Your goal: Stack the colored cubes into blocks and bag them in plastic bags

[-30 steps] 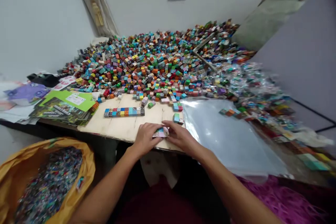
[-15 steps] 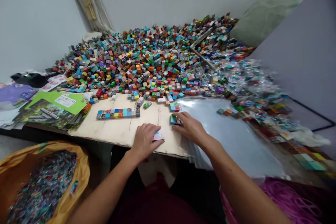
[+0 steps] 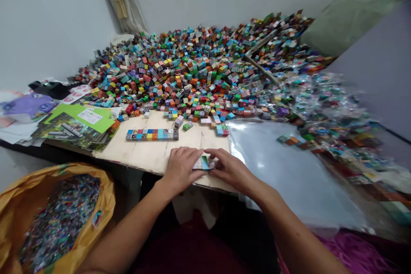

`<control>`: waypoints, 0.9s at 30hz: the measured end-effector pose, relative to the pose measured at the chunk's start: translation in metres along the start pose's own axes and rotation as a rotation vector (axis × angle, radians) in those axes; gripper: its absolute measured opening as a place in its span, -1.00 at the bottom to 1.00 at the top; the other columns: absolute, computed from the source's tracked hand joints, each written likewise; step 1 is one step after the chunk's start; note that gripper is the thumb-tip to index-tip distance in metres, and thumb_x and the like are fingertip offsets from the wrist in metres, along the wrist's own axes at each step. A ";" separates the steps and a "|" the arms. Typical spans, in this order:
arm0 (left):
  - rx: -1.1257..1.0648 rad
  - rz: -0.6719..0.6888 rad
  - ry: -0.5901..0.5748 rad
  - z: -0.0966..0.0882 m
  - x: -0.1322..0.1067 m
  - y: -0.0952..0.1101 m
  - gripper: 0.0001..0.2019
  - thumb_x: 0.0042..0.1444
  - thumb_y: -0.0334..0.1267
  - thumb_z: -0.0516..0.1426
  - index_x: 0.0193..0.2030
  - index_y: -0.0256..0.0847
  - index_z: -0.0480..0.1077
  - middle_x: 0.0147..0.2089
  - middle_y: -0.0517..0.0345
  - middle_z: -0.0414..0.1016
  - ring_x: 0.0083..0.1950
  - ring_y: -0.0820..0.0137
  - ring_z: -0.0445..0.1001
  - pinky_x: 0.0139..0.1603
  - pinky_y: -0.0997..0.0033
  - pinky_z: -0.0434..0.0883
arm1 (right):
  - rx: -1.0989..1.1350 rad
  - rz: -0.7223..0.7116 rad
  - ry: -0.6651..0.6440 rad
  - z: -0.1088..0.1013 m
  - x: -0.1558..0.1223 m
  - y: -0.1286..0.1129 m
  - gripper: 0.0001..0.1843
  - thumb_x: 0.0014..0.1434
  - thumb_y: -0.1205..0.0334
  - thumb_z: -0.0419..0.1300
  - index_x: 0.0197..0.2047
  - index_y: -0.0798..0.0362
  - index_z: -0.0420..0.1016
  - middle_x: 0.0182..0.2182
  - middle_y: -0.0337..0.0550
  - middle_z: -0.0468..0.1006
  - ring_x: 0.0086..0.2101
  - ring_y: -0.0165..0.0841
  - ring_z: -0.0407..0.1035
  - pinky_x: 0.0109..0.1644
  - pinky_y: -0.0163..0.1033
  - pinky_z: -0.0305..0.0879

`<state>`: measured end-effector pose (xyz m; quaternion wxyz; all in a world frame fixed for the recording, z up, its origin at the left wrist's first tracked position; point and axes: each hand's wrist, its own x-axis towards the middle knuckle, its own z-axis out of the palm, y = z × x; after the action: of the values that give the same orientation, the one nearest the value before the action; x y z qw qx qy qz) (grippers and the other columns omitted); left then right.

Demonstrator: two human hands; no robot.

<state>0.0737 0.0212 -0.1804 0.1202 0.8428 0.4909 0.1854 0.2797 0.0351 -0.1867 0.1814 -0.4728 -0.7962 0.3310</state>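
Near the front edge of the pale board [image 3: 150,152], my two hands face each other over a short row of small patterned cubes [image 3: 203,163]. My left hand [image 3: 180,166] grips the row's left end between thumb and fingers. From the other side, my right hand [image 3: 231,169] pinches the right end, where green and pale blue faces show; its fingers partly hide the cubes. Behind my left hand lies a longer strip of joined cubes [image 3: 152,135]. A small block of blue and red cubes [image 3: 222,130] sits beyond my right hand.
A big heap of loose cubes [image 3: 180,72] fills the back. Clear plastic sheets [image 3: 266,154] lie at right, beside wrapped cubes [image 3: 321,94]. Printed cards [image 3: 67,130] are stacked left. An orange sack [image 3: 107,192] of small shiny pieces stands below. A metal bracket [image 3: 257,62] rests on the heap.
My right hand has moved left with its cubes from beside the plastic sheets to meet the cubes in my left hand. The whole view has shifted slightly.
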 end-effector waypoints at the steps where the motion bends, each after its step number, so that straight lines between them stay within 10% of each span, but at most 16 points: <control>1: -0.003 0.017 -0.006 0.001 0.002 0.002 -0.48 0.10 -0.06 0.21 0.18 -0.11 0.25 0.11 0.02 0.43 0.10 0.16 0.33 0.01 0.13 0.22 | 0.004 0.012 -0.006 -0.001 -0.001 0.001 -0.41 0.02 0.47 0.15 0.14 -0.01 0.27 -0.13 -0.11 0.45 -0.35 -0.37 0.38 -0.22 -0.23 0.31; 9: -0.047 0.039 0.015 0.007 0.004 -0.002 -0.69 0.14 -0.16 0.17 0.03 -0.13 0.38 0.02 0.09 0.50 0.01 0.23 0.42 -0.06 0.18 0.28 | -0.095 0.000 0.147 -0.033 0.045 0.003 -0.64 0.11 0.38 0.14 0.00 0.01 0.39 -0.25 -0.17 0.50 -0.37 -0.36 0.39 -0.26 -0.29 0.27; 17: -0.051 0.039 0.039 0.006 -0.008 -0.007 -0.68 0.15 -0.13 0.16 0.02 -0.15 0.38 0.03 0.05 0.50 -0.01 0.22 0.43 -0.06 0.17 0.29 | -0.321 0.010 0.213 0.004 0.145 -0.023 -0.63 0.14 0.29 0.20 0.05 0.03 0.43 -0.15 -0.03 0.42 -0.22 -0.23 0.37 -0.19 -0.26 0.24; 27: -0.062 0.026 0.024 -0.001 -0.005 -0.024 -0.67 0.19 -0.13 0.12 0.07 -0.14 0.36 0.04 0.04 0.48 0.04 0.23 0.41 0.00 0.17 0.29 | -0.321 -0.063 -0.008 -0.010 0.043 -0.001 -0.67 0.07 0.44 0.13 -0.08 -0.02 0.40 -0.17 -0.14 0.42 -0.24 -0.30 0.36 -0.20 -0.29 0.21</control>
<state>0.0523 0.0288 -0.1899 0.1379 0.8427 0.4751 0.2123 0.2642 0.0758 -0.1794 0.1108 -0.4691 -0.8541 0.1954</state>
